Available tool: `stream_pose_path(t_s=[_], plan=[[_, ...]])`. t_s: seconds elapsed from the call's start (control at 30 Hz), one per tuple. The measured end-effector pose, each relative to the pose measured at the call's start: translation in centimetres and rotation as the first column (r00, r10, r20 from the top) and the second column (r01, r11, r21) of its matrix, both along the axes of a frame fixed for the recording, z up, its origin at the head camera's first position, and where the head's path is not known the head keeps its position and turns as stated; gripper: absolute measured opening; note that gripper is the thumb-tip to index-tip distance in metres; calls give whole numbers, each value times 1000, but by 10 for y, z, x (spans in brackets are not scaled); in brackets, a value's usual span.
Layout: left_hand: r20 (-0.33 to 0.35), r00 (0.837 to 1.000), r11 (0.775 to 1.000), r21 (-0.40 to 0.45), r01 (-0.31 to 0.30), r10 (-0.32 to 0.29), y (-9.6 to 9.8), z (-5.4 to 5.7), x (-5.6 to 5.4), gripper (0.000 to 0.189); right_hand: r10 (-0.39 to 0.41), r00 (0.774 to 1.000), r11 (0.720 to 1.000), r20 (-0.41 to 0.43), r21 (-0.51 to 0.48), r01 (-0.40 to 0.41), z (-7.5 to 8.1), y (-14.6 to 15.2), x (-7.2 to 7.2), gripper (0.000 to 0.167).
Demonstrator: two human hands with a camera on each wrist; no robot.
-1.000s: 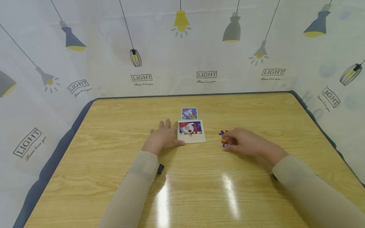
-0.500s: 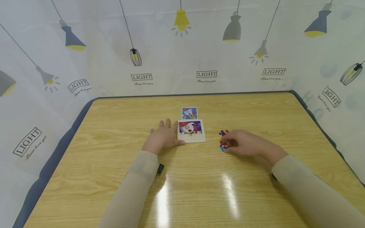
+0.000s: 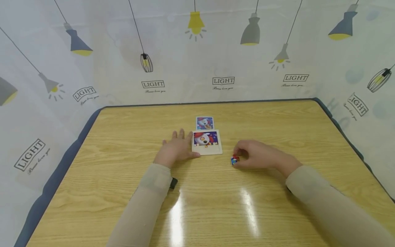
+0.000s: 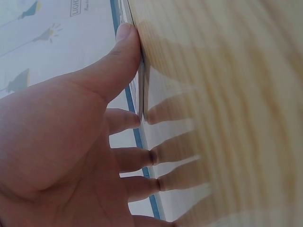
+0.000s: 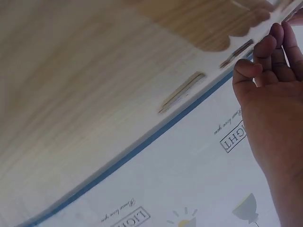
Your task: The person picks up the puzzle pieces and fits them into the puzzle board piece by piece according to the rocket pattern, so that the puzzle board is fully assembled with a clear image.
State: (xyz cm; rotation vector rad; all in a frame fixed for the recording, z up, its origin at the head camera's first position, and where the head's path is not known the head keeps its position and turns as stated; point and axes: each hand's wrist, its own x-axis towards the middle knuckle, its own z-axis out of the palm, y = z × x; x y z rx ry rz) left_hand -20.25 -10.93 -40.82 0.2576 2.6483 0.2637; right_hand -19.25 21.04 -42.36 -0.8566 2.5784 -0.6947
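Note:
In the head view my left hand lies with fingers spread at the left side of the puzzle board, its thumb at the near left corner. The left wrist view shows the thumb against the thin board edge. The board's upper part bears a white and red character on purple; its lower part is bare, pale wood. To the right, my right hand pinches a red and blue puzzle piece between thumb and fingers, low over the table. Whether more than one piece is held, I cannot tell.
Behind the board lies a small picture card with a similar character. Thin flat pieces lie on the table in the right wrist view. A curtain printed with lamps stands around the wooden table.
My right hand has moved left and slightly nearer with the red and blue puzzle piece. Purple pieces seen beside it earlier are now hidden behind the hand. My left hand has stayed put.

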Motion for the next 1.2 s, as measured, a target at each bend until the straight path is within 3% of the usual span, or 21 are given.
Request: stream_pose_path(t_s=[0.27,0.47,0.83,1.2], plan=[[3,1000,1000,6,-12,12,-1,-2,-1,100,-50,999,998,17,-29,51,10,-32,-6,28],[3,1000,1000,3,-19,19,-1,-3,-1,101,-66,998,996,17,-59,67,9,-55,-17,29],[4,1000,1000,-19,11,-11,-1,-1,-1,104,5,998,999,-56,-38,-7,7,-102,-31,31],[5,1000,1000,-17,16,-16,-1,0,-1,108,2,999,1000,-54,-23,-4,2,-115,-35,27]])
